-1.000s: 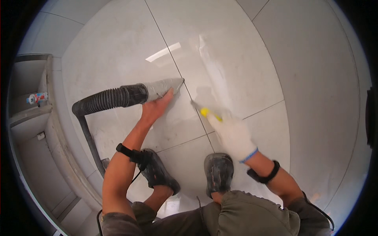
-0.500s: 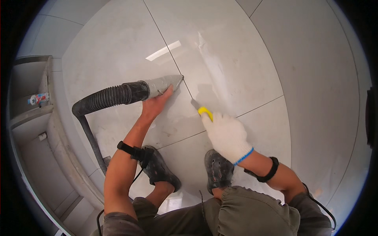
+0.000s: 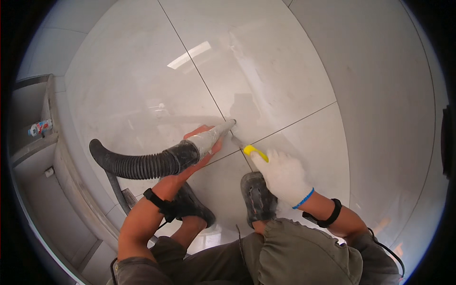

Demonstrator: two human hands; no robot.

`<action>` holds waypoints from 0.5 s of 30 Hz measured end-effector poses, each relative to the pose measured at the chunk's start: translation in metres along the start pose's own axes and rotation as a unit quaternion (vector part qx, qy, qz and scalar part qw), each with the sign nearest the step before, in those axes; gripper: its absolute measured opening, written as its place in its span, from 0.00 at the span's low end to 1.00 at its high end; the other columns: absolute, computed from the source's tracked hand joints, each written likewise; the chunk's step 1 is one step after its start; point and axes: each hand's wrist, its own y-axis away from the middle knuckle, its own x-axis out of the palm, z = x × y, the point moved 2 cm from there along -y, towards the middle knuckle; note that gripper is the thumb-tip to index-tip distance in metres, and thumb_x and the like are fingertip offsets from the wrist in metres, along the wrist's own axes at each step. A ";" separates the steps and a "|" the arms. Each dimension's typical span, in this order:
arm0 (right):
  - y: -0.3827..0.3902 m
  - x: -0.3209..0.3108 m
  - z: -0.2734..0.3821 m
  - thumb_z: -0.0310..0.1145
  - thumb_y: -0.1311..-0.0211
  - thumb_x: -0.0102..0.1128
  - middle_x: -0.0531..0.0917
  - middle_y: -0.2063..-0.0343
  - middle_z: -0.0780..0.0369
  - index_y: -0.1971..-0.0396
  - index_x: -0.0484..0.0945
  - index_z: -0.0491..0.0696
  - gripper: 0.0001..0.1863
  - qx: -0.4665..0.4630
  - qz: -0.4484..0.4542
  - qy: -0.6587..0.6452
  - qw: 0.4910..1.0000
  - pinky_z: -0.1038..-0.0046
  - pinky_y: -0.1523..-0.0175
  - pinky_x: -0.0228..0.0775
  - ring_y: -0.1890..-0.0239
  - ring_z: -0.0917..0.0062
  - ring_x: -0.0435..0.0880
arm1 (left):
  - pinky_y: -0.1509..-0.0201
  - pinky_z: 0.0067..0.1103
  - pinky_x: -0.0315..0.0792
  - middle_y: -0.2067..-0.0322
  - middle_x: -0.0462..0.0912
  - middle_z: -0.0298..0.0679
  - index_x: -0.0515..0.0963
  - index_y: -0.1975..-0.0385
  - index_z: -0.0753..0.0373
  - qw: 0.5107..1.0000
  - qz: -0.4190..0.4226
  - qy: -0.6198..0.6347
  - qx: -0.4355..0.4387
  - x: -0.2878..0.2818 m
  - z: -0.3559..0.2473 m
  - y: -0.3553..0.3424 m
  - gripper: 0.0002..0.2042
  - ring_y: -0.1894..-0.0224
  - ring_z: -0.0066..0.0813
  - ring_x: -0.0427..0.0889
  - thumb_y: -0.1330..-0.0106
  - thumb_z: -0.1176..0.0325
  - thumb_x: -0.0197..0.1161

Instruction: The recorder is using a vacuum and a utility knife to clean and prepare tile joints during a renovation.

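My bare left hand (image 3: 217, 146) is wrapped round a vacuum hose nozzle (image 3: 208, 137) covered in grey tape. The nozzle's narrow tip lies just beside a dark joint between the floor tiles (image 3: 275, 90). From its back end runs a black ribbed hose (image 3: 137, 165). In a white knit glove with a blue cuff, my right hand (image 3: 285, 178) grips a yellow-handled knife (image 3: 255, 153). Its short metal blade points at the joint, a little nearer to me than the nozzle tip and close to where the joints cross. Whether the blade touches the floor I cannot tell.
My dark clogs (image 3: 259, 197) stand on the tiles just below my hands. At the left is a recessed shelf unit (image 3: 71, 166) with a small plastic bottle (image 3: 40, 127) in it. A tiled wall (image 3: 375, 95) rises at the right. The hose trails down beside my left arm.
The nozzle and my left hand have come back toward me along the joint, with the hose bending lower. My right hand has moved slightly nearer and to the right with the knife.
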 end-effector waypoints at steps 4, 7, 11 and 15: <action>0.042 0.008 -0.020 0.35 0.33 0.58 0.79 0.65 0.57 0.34 0.75 0.54 0.26 -0.020 0.028 -0.051 0.998 0.59 0.64 0.77 0.64 0.62 0.84 | 0.53 0.26 0.80 0.66 0.84 0.37 0.85 0.49 0.55 0.869 0.310 -0.026 -0.385 0.004 -0.047 -0.011 0.13 0.63 0.31 0.86 0.32 0.74 0.70; 0.070 0.003 -0.036 0.35 0.31 0.59 0.79 0.65 0.55 0.35 0.76 0.54 0.25 -0.005 0.041 -0.131 0.990 0.58 0.64 0.76 0.65 0.59 0.84 | 0.63 0.25 0.79 0.70 0.85 0.30 0.85 0.48 0.55 0.995 0.023 0.055 0.081 0.058 0.026 0.071 0.17 0.69 0.28 0.85 0.37 0.68 0.69; 0.096 0.012 -0.054 0.32 0.32 0.63 0.82 0.69 0.54 0.40 0.83 0.57 0.20 0.140 0.060 -0.197 0.969 0.60 0.68 0.75 0.69 0.60 0.85 | 0.59 0.24 0.79 0.68 0.86 0.31 0.85 0.49 0.55 0.987 -0.017 0.061 0.147 0.073 0.023 0.095 0.18 0.68 0.28 0.85 0.40 0.69 0.71; 0.099 0.008 -0.058 0.30 0.33 0.64 0.82 0.68 0.55 0.40 0.83 0.57 0.21 0.070 -0.023 -0.114 0.991 0.61 0.69 0.75 0.73 0.60 0.84 | 0.56 0.23 0.80 0.64 0.87 0.37 0.84 0.50 0.60 0.989 0.131 -0.007 -0.068 0.048 -0.018 0.036 0.13 0.66 0.27 0.86 0.33 0.71 0.71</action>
